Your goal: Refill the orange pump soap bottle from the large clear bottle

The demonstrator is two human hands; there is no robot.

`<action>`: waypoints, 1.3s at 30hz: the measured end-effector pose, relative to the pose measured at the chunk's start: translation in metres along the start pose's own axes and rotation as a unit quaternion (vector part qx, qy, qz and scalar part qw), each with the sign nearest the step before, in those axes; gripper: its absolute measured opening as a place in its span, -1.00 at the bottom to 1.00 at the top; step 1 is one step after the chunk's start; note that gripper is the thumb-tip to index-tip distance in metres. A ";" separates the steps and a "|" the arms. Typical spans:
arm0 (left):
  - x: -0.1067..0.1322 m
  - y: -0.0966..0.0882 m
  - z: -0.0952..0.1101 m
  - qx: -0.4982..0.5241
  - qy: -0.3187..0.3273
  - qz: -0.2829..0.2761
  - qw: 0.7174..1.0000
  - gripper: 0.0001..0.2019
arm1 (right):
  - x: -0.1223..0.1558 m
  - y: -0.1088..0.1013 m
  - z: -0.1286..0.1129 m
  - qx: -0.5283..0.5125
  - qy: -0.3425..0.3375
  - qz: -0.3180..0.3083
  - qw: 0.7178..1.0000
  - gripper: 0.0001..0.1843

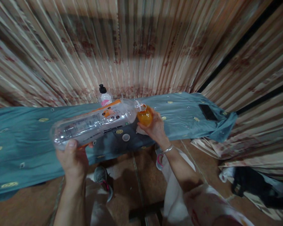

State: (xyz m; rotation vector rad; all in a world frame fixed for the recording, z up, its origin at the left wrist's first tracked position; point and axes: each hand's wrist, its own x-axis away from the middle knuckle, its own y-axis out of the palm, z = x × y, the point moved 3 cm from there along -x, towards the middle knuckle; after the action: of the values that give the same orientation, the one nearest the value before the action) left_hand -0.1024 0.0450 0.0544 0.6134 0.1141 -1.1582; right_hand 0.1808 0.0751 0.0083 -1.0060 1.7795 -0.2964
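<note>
My left hand [74, 160] grips the base end of a large clear plastic bottle [89, 127] with an orange and white label. The bottle lies tilted nearly level, its neck pointing right. At that mouth, my right hand [155, 127] holds a small round orange translucent container [145, 116], its opening against or just by the bottle's neck. Whether liquid flows between them I cannot tell. A small round whitish cap [125, 137] rests on the cloth below the bottle. Something pale, partly hidden, lies under my right hand.
A teal patterned cloth [184, 113] covers the long narrow surface. Behind the large bottle stands a clear bottle with a black top [103, 94]. A dark phone [207, 112] lies at the right end. Striped curtains [141, 47] hang behind; a dark bag-like item [254, 185] is on the floor.
</note>
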 end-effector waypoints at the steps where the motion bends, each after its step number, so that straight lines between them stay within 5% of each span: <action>1: 0.000 0.000 0.000 -0.001 -0.001 -0.003 1.000 -0.50 | 0.000 0.000 0.000 0.000 0.000 0.000 1.000 -0.09; 39: -0.004 -0.005 0.003 -0.037 0.024 0.020 0.999 -0.45 | 0.001 0.003 -0.003 -0.009 0.001 -0.022 1.000 -0.14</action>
State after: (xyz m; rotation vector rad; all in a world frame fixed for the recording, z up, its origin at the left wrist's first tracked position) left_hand -0.1091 0.0453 0.0569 0.5760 0.1829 -1.0955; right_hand 0.1763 0.0759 0.0072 -1.0598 1.7659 -0.3098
